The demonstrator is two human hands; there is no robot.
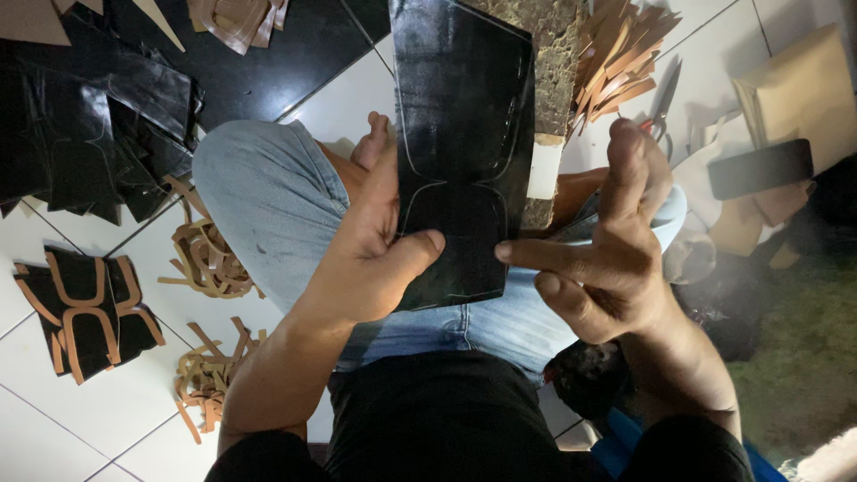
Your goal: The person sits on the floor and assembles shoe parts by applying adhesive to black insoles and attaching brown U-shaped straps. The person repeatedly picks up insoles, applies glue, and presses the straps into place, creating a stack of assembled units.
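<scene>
Scissors (661, 107) and tan strips (620, 54) lie beyond the right hand, cut black pieces (87, 312) and curled offcuts (207, 259) left of the left hand.

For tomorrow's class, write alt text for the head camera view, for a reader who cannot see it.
A seated person's left hand holds a glossy black sheet marked with traced outlines, while the right hand touches its edge. Around them on the white tiled floor lie tan strips, cut black pieces and scissors.
</scene>
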